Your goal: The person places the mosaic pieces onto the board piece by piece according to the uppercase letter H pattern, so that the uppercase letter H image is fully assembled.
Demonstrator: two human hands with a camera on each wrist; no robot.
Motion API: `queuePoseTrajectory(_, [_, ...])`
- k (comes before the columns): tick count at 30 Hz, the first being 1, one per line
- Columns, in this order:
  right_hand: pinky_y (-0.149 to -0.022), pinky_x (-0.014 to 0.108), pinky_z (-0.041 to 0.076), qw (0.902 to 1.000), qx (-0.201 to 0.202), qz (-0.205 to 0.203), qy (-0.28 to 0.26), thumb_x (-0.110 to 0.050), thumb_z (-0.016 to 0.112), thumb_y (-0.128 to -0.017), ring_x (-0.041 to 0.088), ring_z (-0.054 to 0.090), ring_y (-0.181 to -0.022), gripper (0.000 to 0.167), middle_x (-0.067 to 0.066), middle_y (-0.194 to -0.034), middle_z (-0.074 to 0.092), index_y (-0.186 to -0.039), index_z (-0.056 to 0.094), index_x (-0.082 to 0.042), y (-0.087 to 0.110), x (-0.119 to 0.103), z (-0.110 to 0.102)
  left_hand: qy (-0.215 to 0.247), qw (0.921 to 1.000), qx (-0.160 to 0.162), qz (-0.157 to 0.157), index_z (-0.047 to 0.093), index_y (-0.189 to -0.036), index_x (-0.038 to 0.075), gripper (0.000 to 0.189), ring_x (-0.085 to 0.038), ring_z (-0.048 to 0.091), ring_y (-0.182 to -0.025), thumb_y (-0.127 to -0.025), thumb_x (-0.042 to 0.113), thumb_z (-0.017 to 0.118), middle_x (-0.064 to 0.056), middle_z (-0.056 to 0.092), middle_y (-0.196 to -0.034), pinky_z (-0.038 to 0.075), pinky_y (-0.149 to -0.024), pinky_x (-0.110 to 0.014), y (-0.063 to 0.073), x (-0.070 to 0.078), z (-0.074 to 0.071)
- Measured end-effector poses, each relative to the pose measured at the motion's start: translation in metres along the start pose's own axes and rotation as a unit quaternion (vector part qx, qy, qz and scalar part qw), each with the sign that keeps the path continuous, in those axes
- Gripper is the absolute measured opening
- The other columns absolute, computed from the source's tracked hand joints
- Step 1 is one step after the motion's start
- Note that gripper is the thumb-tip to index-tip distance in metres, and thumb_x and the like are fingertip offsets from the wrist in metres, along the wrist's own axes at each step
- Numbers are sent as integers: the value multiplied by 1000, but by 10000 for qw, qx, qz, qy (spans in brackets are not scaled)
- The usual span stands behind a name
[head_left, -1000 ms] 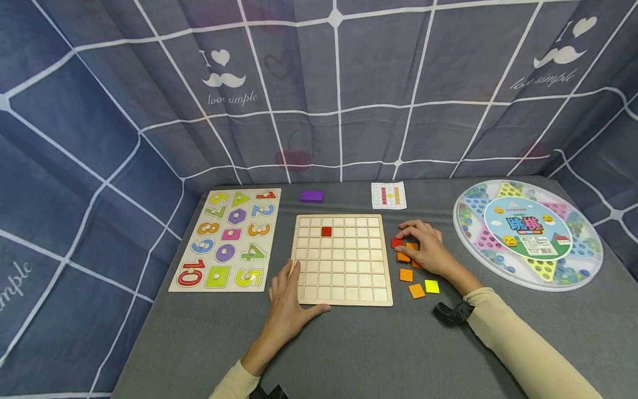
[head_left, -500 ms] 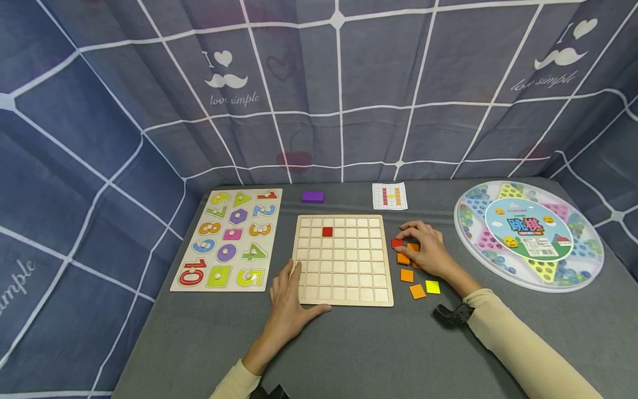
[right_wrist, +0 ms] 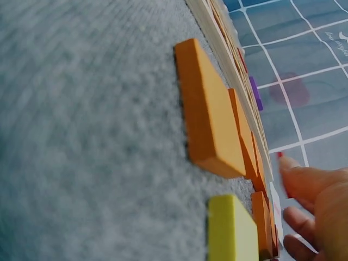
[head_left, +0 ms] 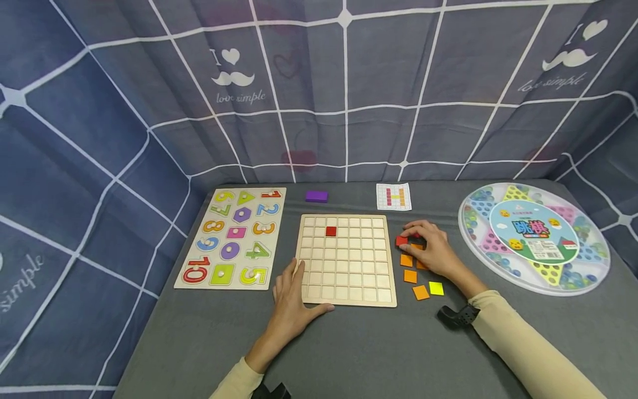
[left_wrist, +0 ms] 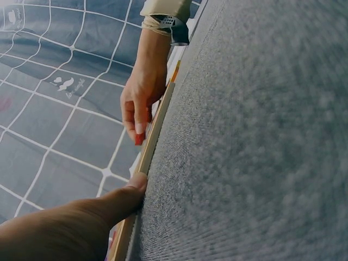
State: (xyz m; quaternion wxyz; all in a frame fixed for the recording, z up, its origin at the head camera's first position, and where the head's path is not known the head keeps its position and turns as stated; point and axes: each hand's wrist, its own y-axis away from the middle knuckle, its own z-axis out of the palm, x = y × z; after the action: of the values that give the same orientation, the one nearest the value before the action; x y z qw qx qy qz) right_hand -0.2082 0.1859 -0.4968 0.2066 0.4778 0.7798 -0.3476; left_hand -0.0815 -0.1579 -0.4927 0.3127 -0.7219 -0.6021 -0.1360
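A wooden grid board [head_left: 349,260] lies in the middle of the table, with one red tile [head_left: 331,231] in a cell of its second row. My left hand [head_left: 291,307] rests at the board's lower left corner, fingers straight along the left side and thumb at the near edge. Right of the board, my right hand [head_left: 430,249] pinches another red tile [head_left: 401,240] between thumb and fingers, also visible in the left wrist view as a red tile [left_wrist: 140,139] at the fingertips. Below that hand lie several orange tiles [head_left: 410,276] and a yellow tile [head_left: 436,288].
A number-and-shape puzzle board [head_left: 229,238] lies on the left. Behind the grid board are a purple block [head_left: 316,197] and a small pattern card [head_left: 394,197]. A round game box [head_left: 533,233] lies at the right. Dark checked cloth [head_left: 299,133] hangs behind the table.
The right hand has drawn the red tile slightly up from the pile, and more red shows beneath the fingers. The left hand keeps its place on the board; the head view has shifted slightly.
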Motion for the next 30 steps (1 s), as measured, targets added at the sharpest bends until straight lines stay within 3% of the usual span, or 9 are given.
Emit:
queuePoseTrajectory(6, [-88, 53, 22, 9996, 268, -107, -28, -17, 81, -81, 33, 51, -114, 25, 11, -120, 62, -103, 70, -14, -5, -11, -4, 93, 10000, -32, 4, 37, -147, -4, 116, -37, 37, -117, -58, 46, 92, -28, 31, -151, 26, -87, -46, 0, 1, 0])
queuePoseTrajectory(12, [-93, 55, 23, 9993, 58, -170, -329, -15, 80, -82, 34, 49, -119, 26, 13, -122, 61, -106, 70, -14, -20, -35, 4, 91, 10000, -15, 16, 37, -147, -4, 116, -38, 36, -118, -58, 46, 92, -28, 31, -151, 26, -86, -45, 0, 0, 0])
queuePoseTrajectory(19, [-105, 55, 25, 9924, -268, -23, -1197, -18, 77, -85, 30, 49, -122, 25, 11, -123, 62, -108, 70, -13, -43, -68, 32, 38, 9999, -84, -77, 37, -147, -3, 115, -37, 37, -118, -59, 47, 91, -27, 31, -151, 26, -86, -46, 1, 0, -2])
queuePoseTrajectory(24, [-101, 54, 22, 9937, -468, -153, -1005, -20, 78, -83, 29, 51, -119, 24, 8, -121, 63, -105, 71, -14, -56, -81, 58, -3, 10000, -65, -52, 39, -147, -2, 113, -37, 37, -119, -59, 47, 91, -26, 33, -150, 28, -87, -47, 1, 0, -2])
queuePoseTrajectory(30, [-101, 53, 19, 9919, -706, 47, -1060, -20, 82, -80, 29, 49, -118, 24, 7, -119, 62, -100, 71, -13, -64, -90, 80, 27, 9999, -114, -84, 38, -148, -1, 113, -37, 37, -120, -60, 47, 91, -25, 32, -152, 28, -88, -47, -1, 1, -3])
